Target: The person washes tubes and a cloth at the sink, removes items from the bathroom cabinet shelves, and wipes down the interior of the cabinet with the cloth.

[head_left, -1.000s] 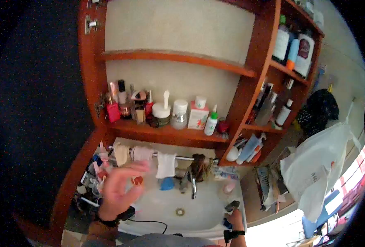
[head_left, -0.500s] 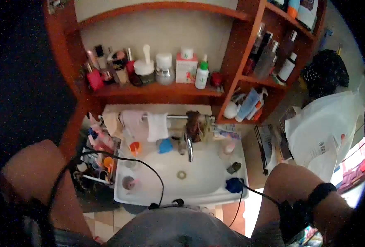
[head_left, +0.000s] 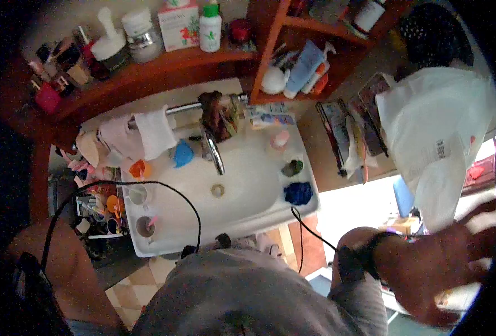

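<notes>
My right hand [head_left: 441, 266] is at the lower right, its fingers spread and blurred, with nothing visible in it. A dark band [head_left: 374, 252] circles that wrist. Behind the fingers hangs a white plastic bag [head_left: 427, 129]; I cannot tell whether they touch it. My left arm [head_left: 71, 280] shows at the lower left, but its hand is out of view. In front of me stands a white washbasin [head_left: 242, 187] with a chrome tap [head_left: 214, 151]. On its right rim lie a dark blue bundle [head_left: 298, 193] and a small dark green item [head_left: 292, 167].
A wooden shelf [head_left: 164, 70] above the basin bears jars and bottles. Cloths [head_left: 155, 134] hang on a rail. Cups [head_left: 146, 225] stand on the left rim, beside a crowded organiser [head_left: 99, 207]. A black cable [head_left: 194, 204] loops in front of me.
The view has swung right and down, so the basin and shelf sit further left and higher. My right hand has come into sight with fingers spread.
</notes>
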The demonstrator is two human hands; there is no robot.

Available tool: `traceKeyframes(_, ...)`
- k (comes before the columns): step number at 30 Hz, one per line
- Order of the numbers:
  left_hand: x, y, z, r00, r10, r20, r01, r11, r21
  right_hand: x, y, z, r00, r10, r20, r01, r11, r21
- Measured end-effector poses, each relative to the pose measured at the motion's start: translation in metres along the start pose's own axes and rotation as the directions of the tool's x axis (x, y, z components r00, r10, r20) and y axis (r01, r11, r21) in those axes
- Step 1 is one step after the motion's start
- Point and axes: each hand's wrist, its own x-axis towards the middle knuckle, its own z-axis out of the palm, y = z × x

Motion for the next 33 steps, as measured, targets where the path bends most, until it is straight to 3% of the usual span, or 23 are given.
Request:
traceKeyframes(2, 0.002, -0.008, -0.004, 1.0, -0.026, 0.001, 0.026, 1.0, 0.007, -0.062, 0.026, -0.009, 0.918, 0.358, -0.168, -0.392, 0.881, -0.266)
traceKeyframes(3, 0.003, -0.011, -0.007, 0.999, -0.034, -0.003, 0.034, 0.999, 0.009, -0.105, 0.039, -0.012, 0.801, 0.538, -0.263, -0.599, 0.721, -0.348)
traceKeyframes(5, 0.002, -0.012, -0.01, 1.0, -0.029, -0.007, 0.029, 0.999, 0.025, -0.203, 0.064, -0.025, 0.568, 0.728, -0.383, -0.797, 0.372, -0.476)
traceKeyframes(7, -0.001, -0.012, -0.011, 1.0, -0.029, -0.007, 0.029, 0.998, 0.047, -0.309, 0.083, -0.034, 0.421, 0.796, -0.434, -0.78, 0.073, -0.622)
traceKeyframes(9, -0.004, -0.01, -0.013, 1.0, -0.029, -0.011, 0.03, 0.997, 0.07, -0.374, 0.096, -0.034, 0.27, 0.838, -0.474, -0.587, -0.247, -0.771)
traceKeyframes(11, -0.008, -0.009, -0.015, 1.0, -0.017, -0.026, 0.02, 0.995, 0.095, -0.405, 0.097, -0.017, 0.191, 0.764, -0.617, -0.535, -0.446, -0.718)
traceKeyframes(12, -0.009, -0.009, -0.015, 0.999, -0.017, -0.031, 0.02, 0.994, 0.106, -0.416, 0.099, -0.019, -0.005, 0.794, -0.607, -0.646, -0.466, -0.604)
traceKeyframes(13, -0.013, -0.01, -0.017, 0.999, -0.033, -0.042, 0.038, 0.992, 0.117, -0.459, 0.102, -0.024, 0.043, 0.835, -0.548, -0.573, -0.429, -0.698)
traceKeyframes(15, -0.021, -0.016, -0.015, 0.996, -0.077, -0.038, 0.081, 0.988, 0.133, -0.468, 0.104, -0.022, 0.017, 0.732, -0.681, -0.638, -0.516, -0.571)
traceKeyframes(16, -0.032, -0.02, -0.013, 0.992, -0.123, -0.015, 0.124, 0.982, 0.145, -0.434, 0.101, -0.022, -0.11, 0.704, -0.701, -0.622, -0.599, -0.504)
traceKeyframes(17, -0.044, -0.027, -0.009, 0.986, -0.165, 0.028, 0.158, 0.973, 0.166, -0.432, 0.098, -0.027, 0.098, 0.717, -0.69, -0.687, -0.453, -0.568)
traceKeyframes(19, -0.066, -0.041, -0.002, 0.962, -0.248, 0.114, 0.219, 0.952, 0.215, -0.404, 0.095, -0.038, 0.166, 0.748, -0.643, -0.727, -0.347, -0.592)
traceKeyframes(21, -0.09, -0.053, 0.002, 0.908, -0.364, 0.206, 0.244, 0.861, 0.446, -0.416, 0.099, -0.031, 0.297, 0.704, -0.645, -0.708, -0.291, -0.644)
traceKeyframes(22, -0.105, -0.059, 0.007, 0.866, -0.452, 0.213, 0.321, 0.83, 0.457, -0.428, 0.1, -0.028, 0.358, 0.678, -0.643, -0.693, -0.269, -0.669)
traceKeyframes(24, -0.139, -0.07, 0.016, 0.788, -0.578, 0.21, 0.45, 0.774, 0.445, -0.442, 0.107, -0.024, -0.166, 0.802, -0.574, -0.739, -0.487, -0.466)
traceKeyframes(26, -0.177, -0.086, 0.023, 0.761, -0.61, 0.22, 0.49, 0.762, 0.423, -0.484, 0.113, -0.024, 0.036, 0.869, -0.494, -0.785, -0.282, -0.552)
traceKeyframes(28, -0.219, -0.099, 0.026, 0.717, -0.658, 0.228, 0.527, 0.727, 0.44, -0.465, 0.116, -0.02, -0.141, 0.883, -0.447, -0.675, -0.416, -0.609)
traceKeyframes(29, -0.238, -0.103, 0.027, 0.679, -0.699, 0.225, 0.559, 0.691, 0.457, -0.476, 0.116, -0.023, -0.028, 0.92, -0.391, -0.705, -0.296, -0.645)
traceKeyframes(30, -0.258, -0.108, 0.024, 0.653, -0.712, 0.26, 0.552, 0.681, 0.48, -0.437, 0.115, -0.018, 0.023, 0.952, -0.305, -0.599, -0.231, -0.766)
traceKeyframes(31, -0.268, -0.115, 0.02, 0.634, -0.716, 0.291, 0.535, 0.678, 0.504, -0.423, 0.129, -0.023, -0.142, 0.982, -0.127, -0.462, -0.179, -0.868)
traceKeyframes(32, -0.266, -0.112, 0.021, 0.581, -0.744, 0.33, 0.548, 0.658, 0.517, -0.372, 0.101, -0.013, 0.024, 0.967, -0.255, -0.87, -0.105, -0.482)
traceKeyframes(33, -0.265, -0.105, 0.023, 0.515, -0.78, 0.355, 0.574, 0.622, 0.533, -0.296, 0.085, -0.003, 0.148, 0.979, -0.143, -0.731, 0.011, -0.682)
